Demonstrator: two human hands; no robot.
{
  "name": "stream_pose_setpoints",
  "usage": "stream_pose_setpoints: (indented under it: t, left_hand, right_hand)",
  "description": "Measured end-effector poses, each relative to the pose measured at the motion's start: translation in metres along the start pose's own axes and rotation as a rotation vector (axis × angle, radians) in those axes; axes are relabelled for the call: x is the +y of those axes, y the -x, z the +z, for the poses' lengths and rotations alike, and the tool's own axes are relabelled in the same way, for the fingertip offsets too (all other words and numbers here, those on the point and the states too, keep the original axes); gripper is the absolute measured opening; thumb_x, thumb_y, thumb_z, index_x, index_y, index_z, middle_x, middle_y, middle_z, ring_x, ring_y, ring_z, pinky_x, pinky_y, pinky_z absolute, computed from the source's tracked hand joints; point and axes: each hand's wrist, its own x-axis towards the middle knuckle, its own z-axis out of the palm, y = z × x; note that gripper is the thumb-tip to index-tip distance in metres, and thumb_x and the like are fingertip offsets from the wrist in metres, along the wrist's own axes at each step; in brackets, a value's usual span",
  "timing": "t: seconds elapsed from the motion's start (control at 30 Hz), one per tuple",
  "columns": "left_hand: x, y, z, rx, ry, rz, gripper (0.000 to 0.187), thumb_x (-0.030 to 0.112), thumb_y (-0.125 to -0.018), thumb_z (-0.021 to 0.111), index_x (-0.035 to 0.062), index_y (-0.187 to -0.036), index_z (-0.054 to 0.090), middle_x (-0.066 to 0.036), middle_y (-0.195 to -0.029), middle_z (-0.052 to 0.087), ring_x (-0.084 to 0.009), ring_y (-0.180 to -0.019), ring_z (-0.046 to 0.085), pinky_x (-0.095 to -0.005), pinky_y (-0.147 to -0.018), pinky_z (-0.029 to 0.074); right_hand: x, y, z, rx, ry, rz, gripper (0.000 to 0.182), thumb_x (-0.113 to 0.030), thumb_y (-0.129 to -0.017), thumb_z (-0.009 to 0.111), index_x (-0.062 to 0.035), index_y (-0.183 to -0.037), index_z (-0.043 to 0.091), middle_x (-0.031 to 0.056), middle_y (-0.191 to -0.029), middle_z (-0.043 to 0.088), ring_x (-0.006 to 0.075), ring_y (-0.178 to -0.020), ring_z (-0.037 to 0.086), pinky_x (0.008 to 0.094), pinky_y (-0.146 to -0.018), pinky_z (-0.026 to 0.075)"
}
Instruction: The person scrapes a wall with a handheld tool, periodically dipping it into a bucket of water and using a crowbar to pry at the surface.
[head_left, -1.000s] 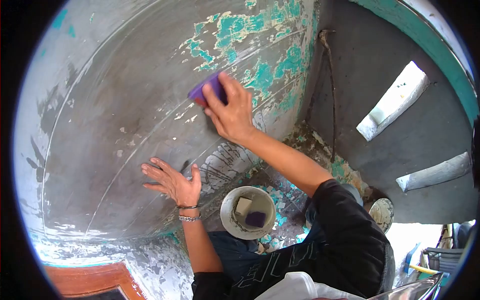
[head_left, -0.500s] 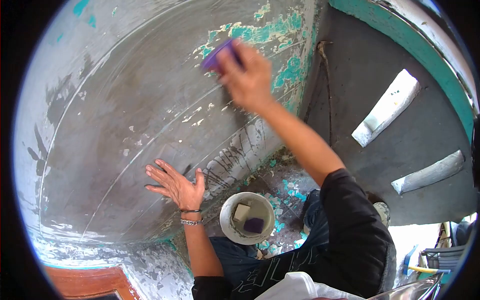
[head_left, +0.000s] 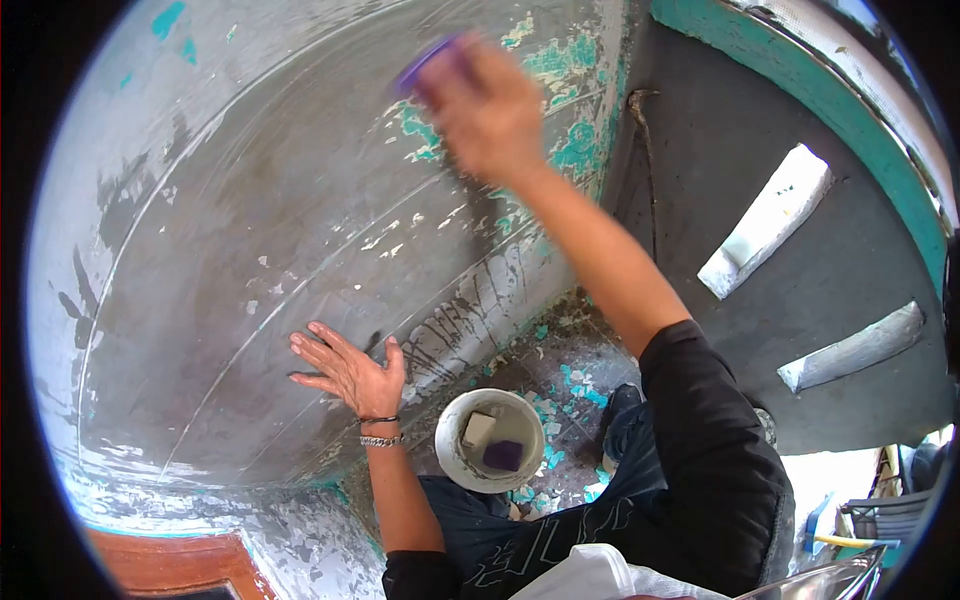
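Observation:
My right hand (head_left: 487,110) grips a purple scrubbing pad (head_left: 428,65) against the upper part of the grey wall (head_left: 230,250); both are smeared by motion. Around it are patches of turquoise paint (head_left: 575,148) with cream, ragged edges. Lower on the wall, my left hand (head_left: 352,372) rests with its fingers spread and holds nothing. Below and to its right stands a white bucket (head_left: 446,468) of cloudy water, holding a pale block (head_left: 479,430) and a dark purple pad (head_left: 503,456).
Turquoise and white paint flakes (head_left: 578,385) litter the floor around my feet. On the right a dark curved panel (head_left: 730,370) carries two whitish bars (head_left: 768,220), and a thin, bent-topped rod (head_left: 648,160) leans at the corner. A brown wooden frame (head_left: 170,562) is at lower left.
My right hand has moved up the wall with the purple pad, uncovering a turquoise patch beneath it. My left hand has stayed in place.

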Motion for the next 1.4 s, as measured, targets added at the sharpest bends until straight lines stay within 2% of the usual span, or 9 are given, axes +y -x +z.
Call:
stream_pose_setpoints:
  t: [0.17, 0.47, 0.6, 0.67, 1.0, 1.07, 1.13, 1.27, 1.4]
  left_hand:
    - [0.002, 0.0, -0.01, 0.016, 0.092, -0.008, 0.113, 0.045, -0.072, 0.066, -0.0015, -0.151, -0.001, -0.029, -0.155, -0.005, -0.0414, -0.145, -0.008, -0.0653, -0.108, -0.011]
    - [0.034, 0.029, -0.004, -0.017, 0.183, 0.069, 0.1, 0.043, -0.075, 0.062, -0.0001, -0.15, 0.014, -0.025, -0.156, 0.007, -0.0374, -0.146, 0.004, -0.0646, -0.108, -0.013]
    - [0.027, 0.041, -0.018, -0.066, 0.19, 0.162, 0.091, 0.043, -0.079, 0.06, 0.0057, -0.151, 0.019, -0.024, -0.156, 0.009, -0.0366, -0.146, 0.009, -0.0642, -0.108, -0.012]
    - [0.026, 0.047, -0.033, -0.071, 0.183, 0.152, 0.089, 0.043, -0.08, 0.061, 0.0062, -0.15, 0.021, -0.023, -0.156, 0.01, -0.036, -0.146, 0.011, -0.0647, -0.109, -0.01]
    - [0.035, 0.015, -0.112, -0.227, -0.045, 0.307, 0.085, 0.04, -0.08, 0.065, 0.0025, -0.146, 0.028, -0.02, -0.155, 0.018, -0.0339, -0.144, 0.017, -0.0628, -0.112, -0.002]
    - [0.033, -0.004, -0.131, -0.248, -0.098, 0.393, 0.086, 0.039, -0.08, 0.065, 0.0012, -0.146, 0.027, -0.021, -0.155, 0.018, -0.0341, -0.144, 0.017, -0.0623, -0.112, 0.0]
    - [0.028, -0.025, -0.146, -0.236, -0.17, 0.417, 0.086, 0.038, -0.079, 0.065, 0.0007, -0.146, 0.027, -0.02, -0.155, 0.019, -0.0344, -0.144, 0.017, -0.0616, -0.113, 0.003]
    - [0.016, -0.074, -0.159, -0.156, -0.301, 0.531, 0.089, 0.039, -0.08, 0.065, 0.0018, -0.148, 0.024, -0.019, -0.156, 0.017, -0.0336, -0.145, 0.015, -0.0583, -0.114, 0.007]
    - [0.01, -0.125, -0.146, -0.048, -0.42, 0.503, 0.092, 0.044, -0.08, 0.065, 0.0028, -0.15, 0.021, -0.018, -0.157, 0.014, -0.0317, -0.146, 0.011, -0.0569, -0.115, 0.01]
  right_hand:
    - [0.139, 0.058, -0.007, 0.075, 0.292, 0.609, 0.048, -0.028, -0.094, 0.049, -0.0047, -0.136, 0.048, 0.0287, -0.131, 0.047, 0.0477, -0.107, 0.053, 0.0526, -0.093, 0.042]
    - [-0.137, 0.212, -0.086, -0.538, -0.5, 0.743, 0.058, -0.024, -0.087, 0.062, -0.0097, -0.141, 0.045, 0.0257, -0.134, 0.046, 0.0385, -0.111, 0.053, 0.0439, -0.095, 0.042]
    - [-0.159, 0.296, -0.139, -0.521, -1.204, 2.078, 0.059, -0.036, -0.087, 0.06, -0.0069, -0.137, 0.049, 0.0118, -0.128, 0.054, 0.0221, -0.107, 0.056, 0.0385, -0.092, 0.045]
    - [-0.167, 0.33, -0.178, -0.089, -1.459, 2.316, 0.065, -0.047, -0.084, 0.06, -0.0075, -0.134, 0.05, 0.0083, -0.117, 0.057, 0.0217, -0.102, 0.056, 0.0388, -0.088, 0.045]
    - [-0.192, 0.307, -0.172, -1.052, -1.377, 1.964, 0.056, -0.047, -0.081, 0.061, -0.008, -0.122, 0.057, 0.0075, -0.102, 0.061, 0.018, -0.095, 0.057, 0.0402, -0.082, 0.046]
    - [-0.208, 0.316, -0.166, -1.268, -1.406, 1.563, 0.034, -0.043, -0.08, 0.062, -0.01, -0.08, 0.064, 0.0017, -0.066, 0.056, 0.0157, -0.061, 0.053, 0.0325, -0.054, 0.04]
    - [-0.217, 0.332, -0.156, -1.688, -1.247, 1.461, 0.038, -0.043, -0.082, 0.06, -0.0065, -0.09, 0.066, 0.0062, -0.078, 0.061, 0.0183, -0.07, 0.056, 0.0345, -0.059, 0.044]
    - [-0.242, 0.396, -0.147, -1.688, -0.849, 1.315, 0.062, -0.052, -0.086, 0.05, -0.0004, -0.118, 0.062, 0.0237, -0.124, 0.059, 0.0341, -0.109, 0.06, 0.0416, -0.089, 0.047]
    - [-0.229, 0.397, -0.169, -1.745, -0.779, 1.09, 0.064, -0.051, -0.082, 0.052, -0.002, -0.122, 0.061, 0.0269, -0.115, 0.062, 0.0407, -0.106, 0.06, 0.0425, -0.094, 0.045]
